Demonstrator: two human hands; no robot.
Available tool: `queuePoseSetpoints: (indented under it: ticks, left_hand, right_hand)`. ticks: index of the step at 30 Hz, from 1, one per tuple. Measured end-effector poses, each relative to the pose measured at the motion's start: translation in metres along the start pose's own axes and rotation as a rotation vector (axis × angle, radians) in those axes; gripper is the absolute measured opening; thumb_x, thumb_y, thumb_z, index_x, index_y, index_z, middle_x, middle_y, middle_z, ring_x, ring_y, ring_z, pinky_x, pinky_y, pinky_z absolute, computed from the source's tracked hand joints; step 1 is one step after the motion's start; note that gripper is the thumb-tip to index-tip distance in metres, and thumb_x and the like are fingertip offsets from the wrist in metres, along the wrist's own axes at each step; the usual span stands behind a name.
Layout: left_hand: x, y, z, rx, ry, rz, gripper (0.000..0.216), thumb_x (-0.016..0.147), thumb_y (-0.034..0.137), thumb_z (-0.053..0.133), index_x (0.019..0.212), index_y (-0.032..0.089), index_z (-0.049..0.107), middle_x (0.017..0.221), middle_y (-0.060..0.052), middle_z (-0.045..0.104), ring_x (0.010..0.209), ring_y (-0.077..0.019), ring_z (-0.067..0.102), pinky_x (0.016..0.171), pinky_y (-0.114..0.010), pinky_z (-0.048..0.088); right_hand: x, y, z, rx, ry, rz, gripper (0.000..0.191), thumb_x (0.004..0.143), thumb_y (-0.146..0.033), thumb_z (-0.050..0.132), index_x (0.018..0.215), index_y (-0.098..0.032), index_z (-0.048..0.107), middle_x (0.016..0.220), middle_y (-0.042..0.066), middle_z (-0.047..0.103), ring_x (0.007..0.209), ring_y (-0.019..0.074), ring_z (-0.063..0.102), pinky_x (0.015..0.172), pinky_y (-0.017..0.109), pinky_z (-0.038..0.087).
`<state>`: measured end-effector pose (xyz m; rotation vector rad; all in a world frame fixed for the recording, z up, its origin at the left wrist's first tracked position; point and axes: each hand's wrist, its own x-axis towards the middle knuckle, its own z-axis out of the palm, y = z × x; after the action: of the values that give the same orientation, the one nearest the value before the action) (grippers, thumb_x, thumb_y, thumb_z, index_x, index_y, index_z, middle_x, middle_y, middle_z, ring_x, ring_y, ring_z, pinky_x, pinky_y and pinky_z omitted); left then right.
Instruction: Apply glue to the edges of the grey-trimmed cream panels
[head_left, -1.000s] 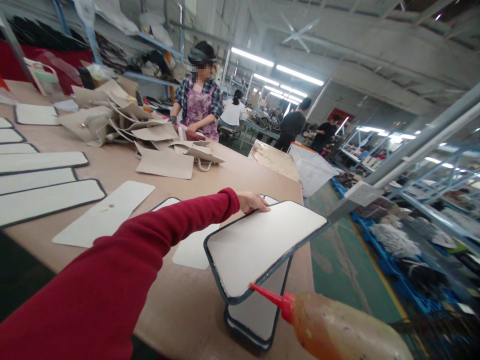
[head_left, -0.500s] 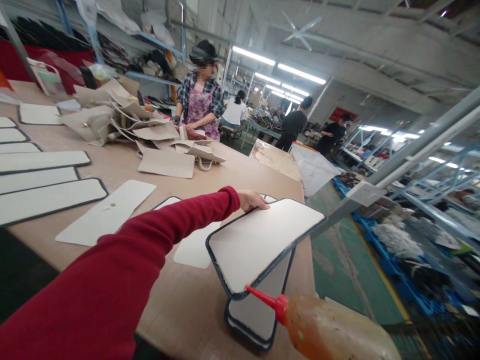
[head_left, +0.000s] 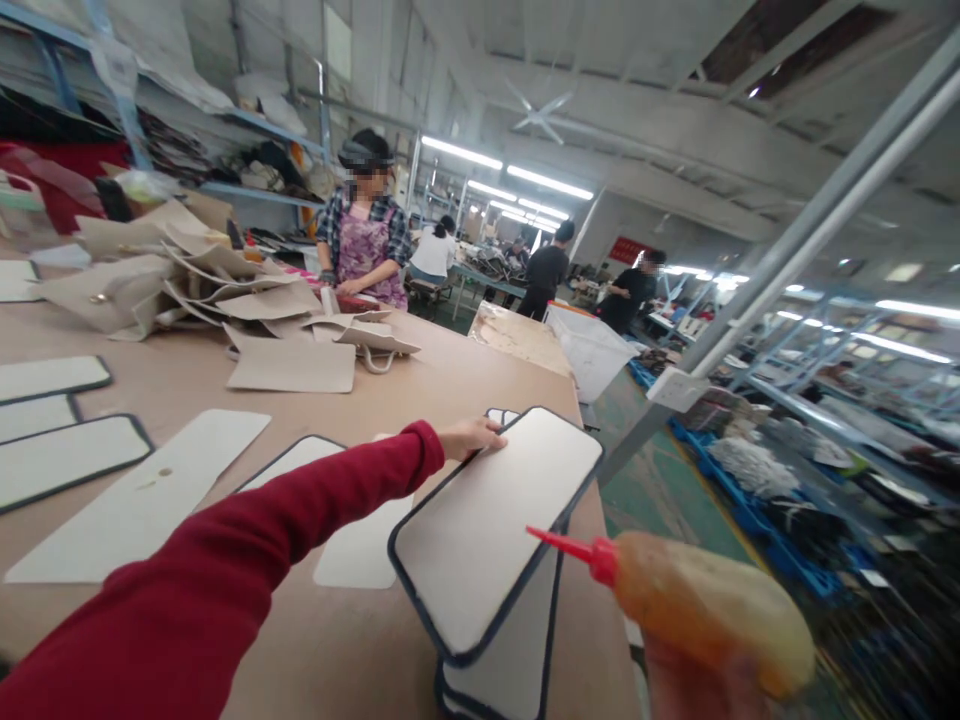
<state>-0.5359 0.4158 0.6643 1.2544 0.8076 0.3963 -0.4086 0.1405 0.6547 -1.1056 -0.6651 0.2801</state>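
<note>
My left hand (head_left: 469, 438), in a red sleeve, holds the far edge of a white panel with dark edging (head_left: 487, 530), tilted up above a stack of similar panels (head_left: 510, 660) at the table's near right corner. My right hand (head_left: 697, 685), blurred at the bottom edge, grips an amber glue bottle (head_left: 705, 610). The bottle's red nozzle (head_left: 566, 548) hovers just over the panel's right edge.
More edged white panels (head_left: 67, 455) and a plain white sheet (head_left: 142, 495) lie on the tan table (head_left: 420, 375). Beige bag pieces (head_left: 225, 290) are piled at the far side, where a person in a plaid shirt (head_left: 364, 245) works. Past the table edge are a grey post (head_left: 757, 285) and blue racks.
The view has swung right and down. The panel has tipped steeper toward me, and the bottle has risen, its nozzle now pointing over the panel's right edge.
</note>
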Motion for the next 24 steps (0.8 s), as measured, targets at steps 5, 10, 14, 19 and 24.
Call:
queuePoseSetpoints:
  ticks: [5, 10, 14, 19, 24]
  left_hand:
    - [-0.013, -0.006, 0.021, 0.05, -0.057, 0.053, 0.019, 0.065, 0.017, 0.067, 0.083, 0.015, 0.064, 0.067, -0.001, 0.067, 0.063, -0.0158, 0.063, 0.059, -0.023, 0.05]
    - [-0.021, -0.005, 0.03, 0.011, -0.123, 0.032, 0.019, 0.061, 0.015, 0.063, 0.08, 0.019, 0.064, 0.071, 0.0, 0.068, 0.066, -0.0147, 0.063, 0.058, -0.021, 0.048]
    - [-0.028, -0.008, 0.03, 0.061, -0.161, 0.099, 0.017, 0.059, 0.018, 0.062, 0.076, 0.02, 0.065, 0.074, 0.001, 0.068, 0.076, -0.0164, 0.063, 0.064, -0.021, 0.047]
    - [-0.035, -0.014, 0.032, 0.13, -0.257, 0.221, 0.025, 0.053, 0.012, 0.057, 0.075, 0.017, 0.068, 0.069, 0.003, 0.067, 0.072, -0.0159, 0.059, 0.063, -0.021, 0.045]
    - [-0.029, -0.017, 0.031, 0.035, -0.21, 0.172, 0.04, 0.048, 0.011, 0.056, 0.086, 0.013, 0.068, 0.064, 0.001, 0.065, 0.063, -0.0151, 0.058, 0.056, -0.022, 0.044]
  right_hand:
    - [0.037, 0.008, 0.007, 0.18, 0.166, -0.009, 0.055, 0.054, -0.032, 0.082, 0.104, -0.021, 0.06, 0.097, 0.0, 0.062, 0.091, 0.0139, 0.059, 0.086, 0.023, 0.047]
    - [0.042, 0.015, -0.003, 0.194, 0.186, -0.035, 0.054, 0.055, -0.03, 0.083, 0.103, -0.021, 0.06, 0.096, -0.001, 0.063, 0.089, 0.011, 0.058, 0.077, 0.015, 0.048]
    - [0.041, 0.021, -0.011, 0.216, 0.152, -0.023, 0.052, 0.06, -0.032, 0.08, 0.106, -0.019, 0.058, 0.099, 0.002, 0.063, 0.091, 0.0136, 0.059, 0.077, 0.019, 0.049]
    - [0.037, 0.028, -0.019, 0.217, 0.171, 0.012, 0.058, 0.059, -0.031, 0.08, 0.111, -0.019, 0.056, 0.104, 0.002, 0.061, 0.096, 0.015, 0.058, 0.079, 0.019, 0.048]
    - [0.014, 0.042, -0.033, 0.139, 0.154, 0.022, 0.055, 0.063, -0.031, 0.078, 0.112, -0.02, 0.056, 0.097, 0.0, 0.063, 0.086, 0.0118, 0.06, 0.074, 0.014, 0.048]
